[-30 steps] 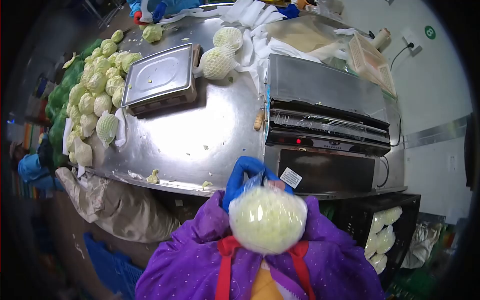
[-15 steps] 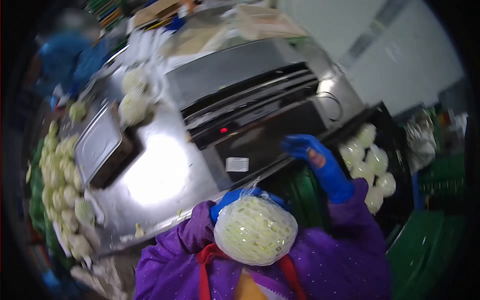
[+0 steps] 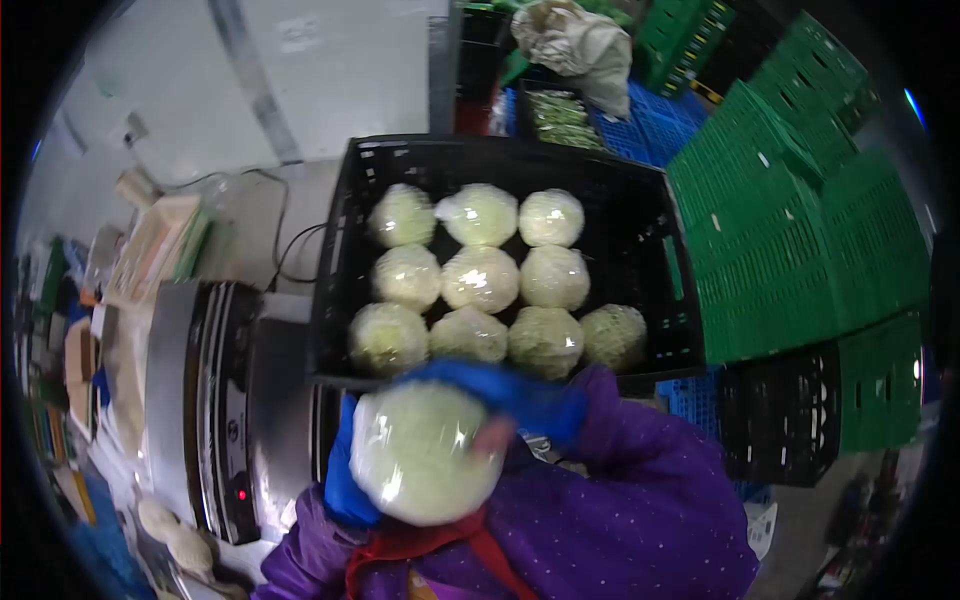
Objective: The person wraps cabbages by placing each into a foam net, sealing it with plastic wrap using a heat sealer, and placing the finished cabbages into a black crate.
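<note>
A round, pale green cabbage in clear film is held close to my chest, below the black crate. My left hand, in a blue glove, cups its left side. Across its top right lies my right hand, also blue-gloved and smeared by motion, with a bare thumb against the film. Just beyond, several film-wrapped cabbages sit in rows in the black crate; the front row has one more than the rows behind.
A wrapping machine with a red light stands left of the crate. Stacked green crates rise at the right. A blue crate and a crate of green vegetables are behind. Netted heads lie at lower left.
My view has swung right, from the metal table and wrapping machine to the black crate. The cabbage came along in my left hand. My right hand, apart and open before, is now on it.
</note>
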The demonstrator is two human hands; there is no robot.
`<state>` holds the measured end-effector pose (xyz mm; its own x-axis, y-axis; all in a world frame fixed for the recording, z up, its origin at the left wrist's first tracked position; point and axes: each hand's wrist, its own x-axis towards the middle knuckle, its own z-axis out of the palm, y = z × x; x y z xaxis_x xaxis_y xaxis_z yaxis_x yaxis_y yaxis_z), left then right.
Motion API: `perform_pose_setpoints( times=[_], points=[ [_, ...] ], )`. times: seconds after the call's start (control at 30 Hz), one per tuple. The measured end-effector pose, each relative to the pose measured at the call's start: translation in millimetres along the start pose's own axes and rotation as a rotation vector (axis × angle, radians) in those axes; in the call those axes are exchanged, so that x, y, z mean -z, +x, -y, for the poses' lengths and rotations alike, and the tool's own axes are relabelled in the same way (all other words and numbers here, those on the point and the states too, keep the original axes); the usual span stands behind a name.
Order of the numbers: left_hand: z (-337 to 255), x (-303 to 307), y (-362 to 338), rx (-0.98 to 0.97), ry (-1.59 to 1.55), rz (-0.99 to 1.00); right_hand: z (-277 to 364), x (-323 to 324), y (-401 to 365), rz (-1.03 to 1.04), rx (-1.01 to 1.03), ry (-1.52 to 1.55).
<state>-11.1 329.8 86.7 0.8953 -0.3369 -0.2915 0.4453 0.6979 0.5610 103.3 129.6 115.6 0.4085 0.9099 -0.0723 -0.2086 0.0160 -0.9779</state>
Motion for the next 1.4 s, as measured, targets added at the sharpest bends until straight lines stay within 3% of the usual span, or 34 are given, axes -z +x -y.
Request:
perform_pose_setpoints(
  times=[0.03, 0.1, 0.13, 0.2, 0.23, 0.3, 0.4, 0.53, 0.57, 0.63, 0.67, 0.77, 0.8, 0.9, 0.93, 1.03, 1.2, 1.23, 1.27, 1.3, 1.33, 1.37, 1.4],
  points=[
    [-8, -22, 25, 0.020, 0.061, 0.018, 0, 28, -14, -0.171, 0.018, 0.343],
    [-10, -51, 75, 0.110, 0.084, -0.027, -24, 92, -55, -0.454, 0.114, 0.705],
    [-1, -50, 102, 0.156, 0.125, 0.027, -57, 153, -82, -0.598, 0.077, 0.577],
    [14, -62, 140, 0.183, 0.303, 0.103, -8, 179, -96, -0.718, 0.256, 0.433],
    [18, -71, 154, 0.152, 0.481, 0.169, -14, 209, -110, -0.671, 0.304, 0.373],
    [21, -75, 171, 0.198, 0.514, 0.392, -24, 253, -129, -0.928, 0.117, 0.041],
    [20, -67, 176, 0.323, 0.473, 0.455, -49, 291, -134, -1.069, -0.212, -0.441],
    [-3, -46, 161, 0.261, 0.381, 0.325, -90, 335, -150, -1.129, -0.443, 0.106],
    [-7, -39, 156, 0.217, 0.390, 0.288, -109, 353, -160, -1.108, -0.438, 0.079],
    [-12, -26, 144, 0.121, 0.411, 0.222, -126, 381, -168, -1.067, -0.417, 0.016],
    [-15, -22, 141, 0.088, 0.448, 0.187, -134, 375, -156, -1.062, -0.358, -0.300],
    [-18, -23, 139, 0.066, 0.436, 0.100, -111, 342, -118, -0.879, -0.566, -0.987],
    [-18, -21, 141, 0.044, 0.467, 0.101, -100, 343, -109, -0.789, -0.590, -1.050],
    [-12, -19, 146, 0.023, 0.476, 0.102, -99, 339, -101, -0.764, -0.560, -0.963],
    [-9, -18, 147, 0.008, 0.513, 0.106, -103, 337, -103, -0.790, -0.514, -0.796],
    [-3, -12, 149, -0.020, 0.593, 0.080, -99, 335, -118, -0.727, -0.597, -0.861],
    [4, 2, 162, -0.001, 0.588, -0.013, -117, 319, -114, -0.884, -0.691, -1.327],
    [14, 10, 167, -0.060, 0.723, 0.018, -156, 351, -134, -0.716, -0.476, -1.300],
    [8, -2, 168, -0.079, 0.791, 0.033, -132, 335, -124, -0.711, -0.634, -1.210],
    [26, 16, 176, -0.112, 0.688, 0.083, -211, 402, -173, -0.426, -0.023, -1.525],
    [34, 33, 181, -0.244, 0.793, 0.137, -196, 412, -170, -0.501, -0.201, -1.415],
    [44, 48, 188, -0.384, 0.894, 0.177, -173, 410, -153, -0.566, -0.235, -1.375],
    [30, 26, 167, -0.323, 0.654, -0.007, -151, 413, -128, -0.649, -0.258, -1.336]
  ],
)
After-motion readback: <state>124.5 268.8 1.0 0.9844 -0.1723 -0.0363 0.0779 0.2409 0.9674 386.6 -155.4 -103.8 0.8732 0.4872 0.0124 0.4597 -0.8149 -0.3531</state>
